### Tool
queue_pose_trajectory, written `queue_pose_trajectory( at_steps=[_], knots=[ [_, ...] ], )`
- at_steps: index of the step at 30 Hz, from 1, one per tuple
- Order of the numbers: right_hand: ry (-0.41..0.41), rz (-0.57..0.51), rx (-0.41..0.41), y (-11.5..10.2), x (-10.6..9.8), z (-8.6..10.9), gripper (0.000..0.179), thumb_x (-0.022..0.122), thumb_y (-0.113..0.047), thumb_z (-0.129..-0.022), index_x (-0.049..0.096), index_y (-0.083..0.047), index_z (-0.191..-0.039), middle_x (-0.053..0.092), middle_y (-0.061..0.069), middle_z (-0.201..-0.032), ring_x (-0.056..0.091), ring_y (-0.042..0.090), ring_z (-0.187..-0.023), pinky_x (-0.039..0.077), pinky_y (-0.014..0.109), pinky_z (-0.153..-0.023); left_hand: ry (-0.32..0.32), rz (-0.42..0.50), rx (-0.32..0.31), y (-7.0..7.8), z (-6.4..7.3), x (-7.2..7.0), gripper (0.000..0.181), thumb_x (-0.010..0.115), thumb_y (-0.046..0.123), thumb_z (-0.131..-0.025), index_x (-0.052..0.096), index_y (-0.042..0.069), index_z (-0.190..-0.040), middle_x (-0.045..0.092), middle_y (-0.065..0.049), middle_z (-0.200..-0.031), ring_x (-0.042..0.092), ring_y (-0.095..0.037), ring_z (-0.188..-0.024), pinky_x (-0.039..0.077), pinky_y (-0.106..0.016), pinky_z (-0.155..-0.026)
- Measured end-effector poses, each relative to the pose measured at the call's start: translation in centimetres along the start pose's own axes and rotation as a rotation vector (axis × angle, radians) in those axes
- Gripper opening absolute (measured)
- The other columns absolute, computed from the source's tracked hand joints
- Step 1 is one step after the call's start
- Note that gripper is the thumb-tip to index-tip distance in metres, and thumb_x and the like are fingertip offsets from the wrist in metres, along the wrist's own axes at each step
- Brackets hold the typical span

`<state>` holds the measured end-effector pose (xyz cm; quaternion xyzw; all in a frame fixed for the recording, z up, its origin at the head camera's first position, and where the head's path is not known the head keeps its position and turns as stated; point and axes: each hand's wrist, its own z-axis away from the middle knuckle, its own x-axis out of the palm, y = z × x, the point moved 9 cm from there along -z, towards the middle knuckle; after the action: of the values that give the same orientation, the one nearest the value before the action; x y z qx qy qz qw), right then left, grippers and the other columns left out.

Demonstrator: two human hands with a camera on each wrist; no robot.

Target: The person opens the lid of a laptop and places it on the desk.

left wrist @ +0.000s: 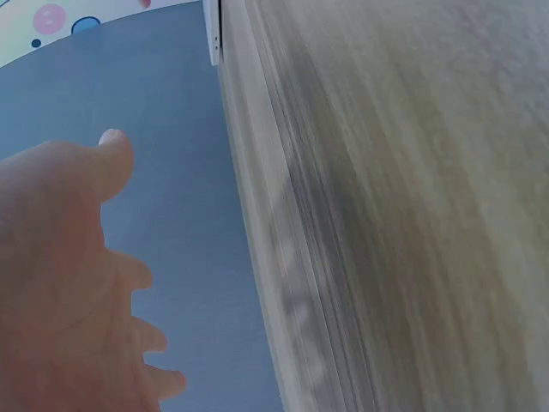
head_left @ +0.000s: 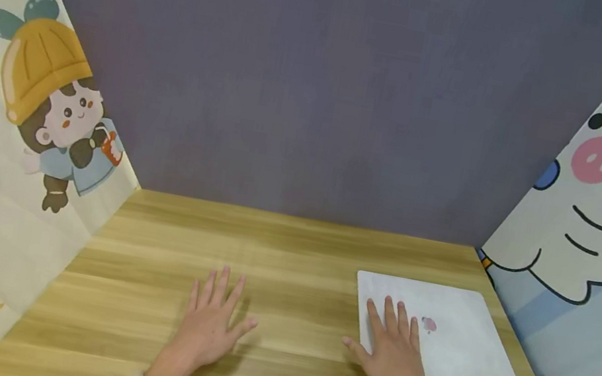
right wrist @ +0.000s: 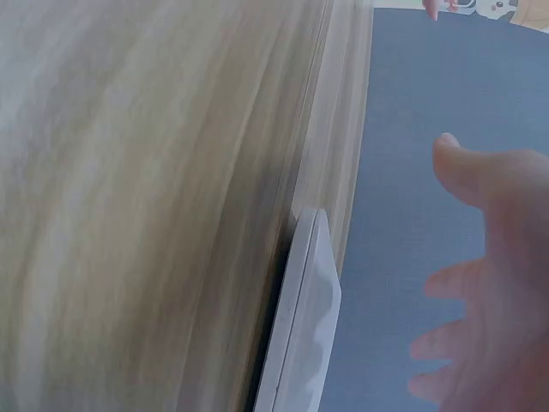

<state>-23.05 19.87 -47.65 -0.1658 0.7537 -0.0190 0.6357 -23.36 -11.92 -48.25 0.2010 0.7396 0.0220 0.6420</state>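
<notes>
A closed silver laptop [head_left: 465,351] with an apple logo lies flat toward the right side of the wooden table. My right hand [head_left: 397,360], fingers spread and palm down, overlaps its left part in the head view. In the right wrist view that hand [right wrist: 497,283] hovers above the thin laptop edge [right wrist: 300,318], with a gap between them. My left hand [head_left: 206,329] is spread palm down over the bare wood left of centre. Seen from the left wrist, this hand [left wrist: 77,275] is raised off the tabletop and holds nothing.
The wooden table [head_left: 292,307] ends at a dark grey panel [head_left: 319,84] along the back. A white sheet with a cartoon child [head_left: 72,114] hangs on the left. On the right stands a sheet with a white pig-nosed cartoon figure [head_left: 596,159].
</notes>
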Motion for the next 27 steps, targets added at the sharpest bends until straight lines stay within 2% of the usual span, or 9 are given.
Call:
queue_pose_trajectory(
  at_steps=[4,10,13,17,27],
  knots=[
    [0.002,-0.018,0.015,0.3,-0.3,0.0,0.083,0.059,-0.060,-0.095,0.042,-0.005,-0.154,0.028,0.032,-0.159,0.017,0.055,-0.147,0.012,0.072,-0.116,-0.007,0.023,-0.001,0.1,-0.2,0.3,0.081,0.051,0.057,-0.101,0.023,0.013,-0.162,0.004,-0.022,-0.167,0.004,-0.046,-0.152,0.007,-0.069,-0.119],
    [0.002,-0.046,0.032,1.0,-0.3,-0.2,0.081,0.059,-0.059,-0.096,0.043,-0.005,-0.154,0.028,0.033,-0.159,0.018,0.055,-0.147,0.011,0.072,-0.116,0.014,0.054,-0.002,0.7,-0.6,0.4,0.079,0.053,0.054,-0.101,0.026,0.010,-0.162,0.010,-0.023,-0.166,0.011,-0.048,-0.151,0.012,-0.068,-0.119],
    [-0.010,-0.056,0.049,1.5,-0.2,-0.1,0.079,0.058,-0.058,-0.097,0.045,-0.004,-0.153,0.030,0.033,-0.158,0.020,0.055,-0.146,0.012,0.073,-0.115,-0.001,0.087,-0.011,1.1,-0.6,0.8,0.079,0.054,0.052,-0.102,0.026,0.010,-0.162,0.013,-0.024,-0.166,0.015,-0.049,-0.150,0.015,-0.067,-0.118],
    [-0.010,-0.057,0.072,2.5,-0.3,0.2,0.076,0.057,-0.056,-0.099,0.047,-0.002,-0.150,0.033,0.035,-0.155,0.023,0.056,-0.144,0.014,0.074,-0.114,-0.006,0.154,-0.002,2.0,-0.6,1.2,0.076,0.055,0.049,-0.102,0.029,0.007,-0.160,0.019,-0.027,-0.164,0.021,-0.050,-0.148,0.020,-0.069,-0.116],
    [-0.017,-0.078,0.093,5.7,-2.0,0.0,0.075,0.056,-0.052,-0.101,0.045,0.006,-0.148,0.036,0.042,-0.149,0.030,0.060,-0.139,0.022,0.072,-0.112,-0.003,0.286,0.028,4.6,-1.9,1.4,0.071,0.054,0.044,-0.104,0.033,0.003,-0.157,0.030,-0.031,-0.158,0.032,-0.053,-0.142,0.028,-0.071,-0.112]
  ],
)
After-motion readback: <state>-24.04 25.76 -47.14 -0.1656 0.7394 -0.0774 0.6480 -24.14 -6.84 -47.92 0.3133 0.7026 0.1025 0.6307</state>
